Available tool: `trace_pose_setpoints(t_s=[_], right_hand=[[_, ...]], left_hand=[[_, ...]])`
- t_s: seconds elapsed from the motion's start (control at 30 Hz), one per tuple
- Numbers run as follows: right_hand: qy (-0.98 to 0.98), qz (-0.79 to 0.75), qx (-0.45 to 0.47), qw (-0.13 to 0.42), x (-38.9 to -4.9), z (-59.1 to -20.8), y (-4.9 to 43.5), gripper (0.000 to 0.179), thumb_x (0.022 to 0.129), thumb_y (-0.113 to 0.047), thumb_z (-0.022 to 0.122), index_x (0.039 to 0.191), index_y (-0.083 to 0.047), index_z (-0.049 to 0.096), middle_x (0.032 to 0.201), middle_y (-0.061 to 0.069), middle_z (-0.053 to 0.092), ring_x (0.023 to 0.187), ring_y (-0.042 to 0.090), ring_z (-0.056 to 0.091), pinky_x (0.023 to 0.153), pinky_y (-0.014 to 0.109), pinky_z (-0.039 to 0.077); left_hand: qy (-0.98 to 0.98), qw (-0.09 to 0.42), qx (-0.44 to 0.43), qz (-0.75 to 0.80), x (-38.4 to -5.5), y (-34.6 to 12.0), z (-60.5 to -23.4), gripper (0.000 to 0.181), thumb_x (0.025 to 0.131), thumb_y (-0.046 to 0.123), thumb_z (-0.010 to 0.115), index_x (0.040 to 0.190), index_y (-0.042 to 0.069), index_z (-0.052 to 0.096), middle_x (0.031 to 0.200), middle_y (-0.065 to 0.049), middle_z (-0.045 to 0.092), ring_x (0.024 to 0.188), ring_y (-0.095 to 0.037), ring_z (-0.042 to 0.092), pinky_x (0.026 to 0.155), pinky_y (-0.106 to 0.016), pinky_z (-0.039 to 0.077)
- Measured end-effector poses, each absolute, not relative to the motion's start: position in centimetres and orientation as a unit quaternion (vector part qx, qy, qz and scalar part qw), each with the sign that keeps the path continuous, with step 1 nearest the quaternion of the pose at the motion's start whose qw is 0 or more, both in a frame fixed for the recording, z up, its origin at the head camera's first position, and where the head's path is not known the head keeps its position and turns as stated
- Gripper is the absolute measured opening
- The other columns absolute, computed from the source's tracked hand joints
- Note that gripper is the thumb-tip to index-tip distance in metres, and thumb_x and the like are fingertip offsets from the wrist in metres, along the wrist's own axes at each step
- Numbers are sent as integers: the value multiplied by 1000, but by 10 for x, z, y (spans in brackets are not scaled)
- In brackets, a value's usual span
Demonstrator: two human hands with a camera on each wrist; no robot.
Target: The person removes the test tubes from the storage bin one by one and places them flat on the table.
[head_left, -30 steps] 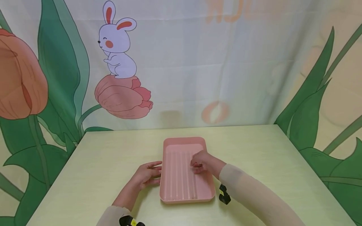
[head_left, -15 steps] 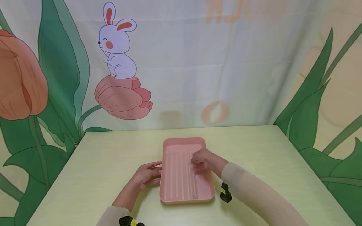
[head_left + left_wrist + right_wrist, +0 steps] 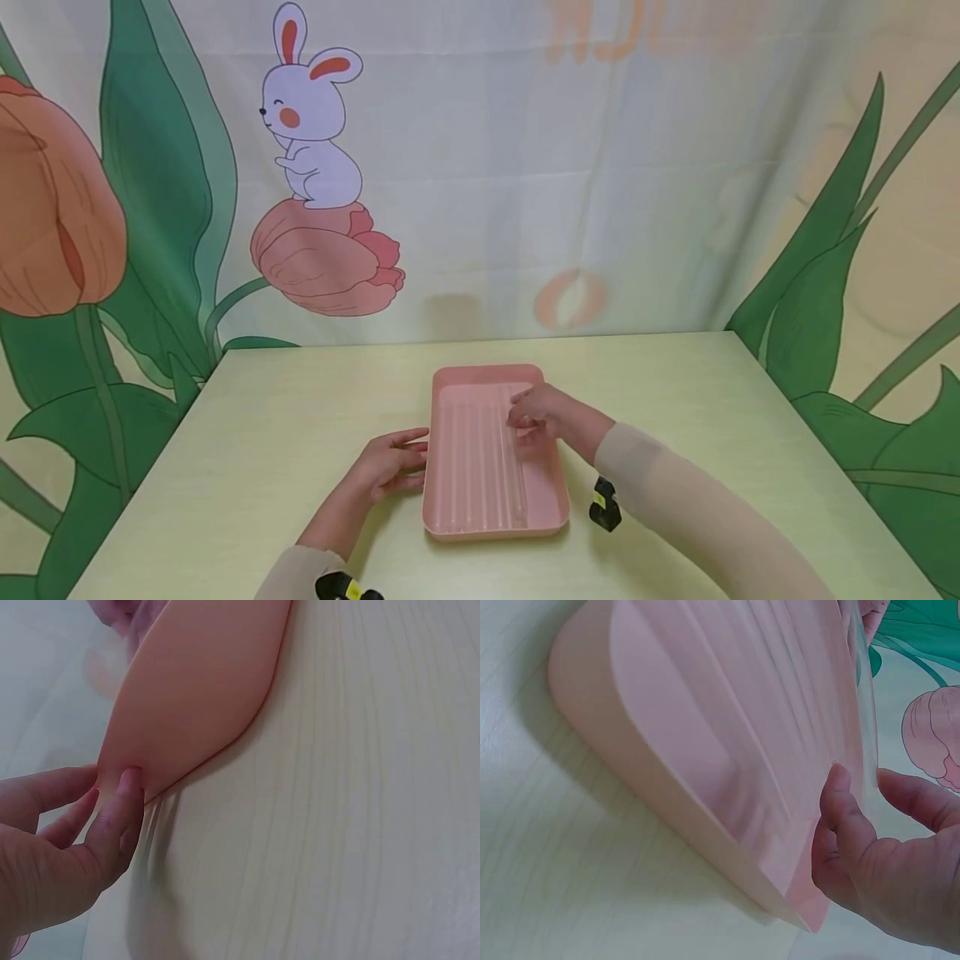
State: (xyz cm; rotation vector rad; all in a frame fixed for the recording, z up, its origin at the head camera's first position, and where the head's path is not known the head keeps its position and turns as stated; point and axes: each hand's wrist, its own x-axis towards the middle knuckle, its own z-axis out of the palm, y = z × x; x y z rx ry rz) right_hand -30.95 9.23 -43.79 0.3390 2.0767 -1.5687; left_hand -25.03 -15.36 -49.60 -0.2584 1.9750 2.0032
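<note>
A pink rectangular tray (image 3: 547, 504) sits in the middle of the table. Several clear tubes (image 3: 468, 467) lie lengthwise in it, side by side toward its left. My right hand (image 3: 543, 412) is over the tray's right part, pinching one clear tube (image 3: 519, 496) near its far end. In the right wrist view that tube (image 3: 868, 712) is raised above the tray floor, between thumb and fingers. My left hand (image 3: 390, 465) rests at the tray's left side. Its fingertips touch the outer wall in the left wrist view, fingers (image 3: 52, 787) extended.
The pale wooden table (image 3: 300, 417) stretches around the tray on all sides. Behind it hangs a printed cloth (image 3: 487, 167) with a rabbit, tulips and leaves. Black wrist cameras (image 3: 604, 504) are strapped at both sleeves.
My right hand has risen slightly and moved a little right and away, carrying the clear tube up from beside the others. My left hand and the tray have stayed in place.
</note>
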Motion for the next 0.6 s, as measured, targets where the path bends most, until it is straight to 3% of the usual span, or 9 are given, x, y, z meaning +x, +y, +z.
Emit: trace_pose_setpoints(t_s=[0.23, 0.47, 0.6], right_hand=[[762, -582, 123, 255, -310, -430, 94, 46, 86, 10, 62, 130, 5, 52, 84, 6, 51, 69, 15, 49, 54, 26, 57], [749, -601, 106, 257, -306, -419, 99, 44, 86, 10, 61, 128, 6, 49, 102, 6, 52, 77, 17, 54, 61, 29, 59], [745, -608, 94, 258, -306, -416, 103, 39, 86, 10, 60, 123, 4, 49, 97, 5, 53, 77, 16, 55, 65, 32, 60]], left_hand=[[689, 158, -92, 701, -251, -153, -495, 49, 91, -9, 54, 140, -5, 49, 134, -30, 56, 87, -17, 69, 68, -32, 61], [691, 158, -91, 700, -250, -153, -495, 48, 92, -9, 53, 140, -5, 49, 134, -30, 56, 88, -17, 69, 69, -33, 61], [691, 159, -91, 699, -250, -153, -496, 49, 92, -9, 53, 140, -5, 49, 134, -29, 56, 88, -17, 69, 69, -33, 61]])
